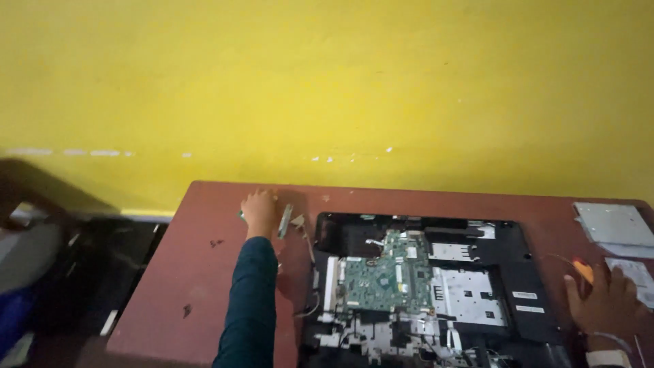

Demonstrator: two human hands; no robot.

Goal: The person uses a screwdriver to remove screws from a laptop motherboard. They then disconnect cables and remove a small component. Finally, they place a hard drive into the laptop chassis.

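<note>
While left hand [259, 210] stretches far, right hand [603, 296] rests.

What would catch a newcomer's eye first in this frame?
The opened laptop chassis with its green circuit board lies on the reddish-brown table, under a bright yellow wall. The left hand reaches to the table's far edge beside a small grey strip part; the right hand holds an orange-tipped tool.

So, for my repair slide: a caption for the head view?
Left hand reaches to small parts beside an opened laptop on a brown table; right hand holds an orange-tipped tool.
</note>
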